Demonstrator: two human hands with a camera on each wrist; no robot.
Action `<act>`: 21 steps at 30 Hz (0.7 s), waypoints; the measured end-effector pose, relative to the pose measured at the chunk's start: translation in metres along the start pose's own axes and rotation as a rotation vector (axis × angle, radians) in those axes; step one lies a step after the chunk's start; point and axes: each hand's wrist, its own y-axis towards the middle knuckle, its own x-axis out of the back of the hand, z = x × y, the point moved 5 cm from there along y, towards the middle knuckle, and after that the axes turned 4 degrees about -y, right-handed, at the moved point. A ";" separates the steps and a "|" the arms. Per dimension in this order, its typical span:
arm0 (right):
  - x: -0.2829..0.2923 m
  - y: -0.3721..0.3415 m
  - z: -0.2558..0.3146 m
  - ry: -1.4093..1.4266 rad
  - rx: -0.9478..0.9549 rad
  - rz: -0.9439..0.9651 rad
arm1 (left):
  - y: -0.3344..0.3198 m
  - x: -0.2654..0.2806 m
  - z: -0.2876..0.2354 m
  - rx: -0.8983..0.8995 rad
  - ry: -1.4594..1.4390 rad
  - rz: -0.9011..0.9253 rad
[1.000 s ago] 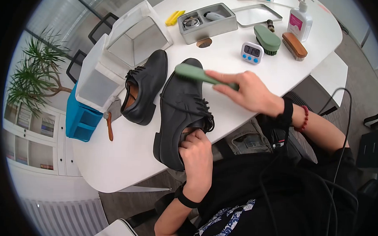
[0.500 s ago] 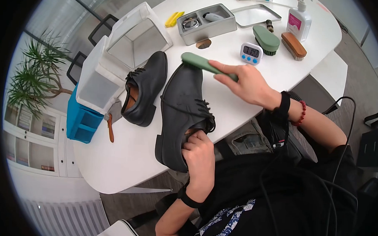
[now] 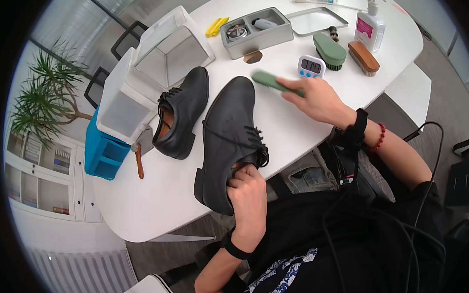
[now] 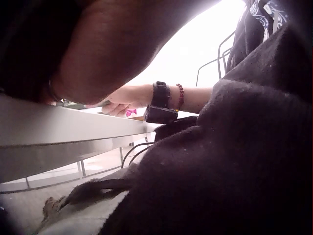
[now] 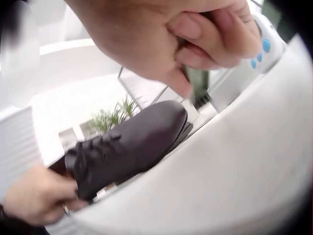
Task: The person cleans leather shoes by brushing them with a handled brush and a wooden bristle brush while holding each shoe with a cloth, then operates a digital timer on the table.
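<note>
In the head view my left hand (image 3: 249, 201) grips a black lace-up shoe (image 3: 229, 120) at its heel opening, the fingers tucked inside. The shoe lies toe away from me, one lace trailing across its upper. My right hand (image 3: 321, 100) holds a green-handled shoe brush (image 3: 268, 79) just right of the shoe's toe; motion blurs the brush. From the right wrist, curled fingers wrap the brush (image 5: 198, 85), its dark bristles facing down beside the toe. A second black shoe (image 3: 186, 114) stands to the left. The left wrist view shows mostly dark sleeve and table edge.
A wider green brush (image 3: 330, 51), a wooden brush (image 3: 364, 59), a white timer (image 3: 310, 66) and a pump bottle (image 3: 370, 30) stand at the right. Behind are a metal tin (image 3: 264, 41) and its lid (image 3: 319, 20). White mesh boxes (image 3: 122, 98) and a small wooden-handled brush (image 3: 139, 161) lie left.
My right hand has drawn the green brush off the shoe's toe, over to the right. My left hand keeps its hold in the shoe opening, and the shoe has barely shifted.
</note>
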 end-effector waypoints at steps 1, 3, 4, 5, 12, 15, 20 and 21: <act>-0.006 0.002 -0.013 0.027 -0.043 0.083 | -0.002 -0.002 -0.001 -0.011 0.006 -0.009; -0.014 -0.001 -0.016 0.092 -0.037 0.022 | 0.001 -0.001 0.000 -0.019 0.013 -0.016; -0.016 -0.004 -0.016 0.159 -0.036 -0.023 | 0.002 0.001 0.000 -0.018 -0.004 -0.013; -0.015 -0.005 -0.013 0.162 -0.039 -0.016 | 0.001 0.002 0.000 -0.021 -0.017 -0.010; -0.013 0.000 -0.016 0.275 -0.111 -0.005 | 0.012 0.007 0.034 -0.048 -0.356 0.009; -0.011 0.001 -0.022 0.361 -0.148 -0.002 | 0.026 0.016 0.087 0.011 -0.741 -0.053; -0.010 0.001 -0.022 0.474 -0.191 0.008 | 0.031 -0.003 0.128 0.150 -1.021 0.094; -0.010 0.000 -0.022 0.443 -0.175 -0.007 | 0.030 -0.010 0.134 0.183 -1.116 0.080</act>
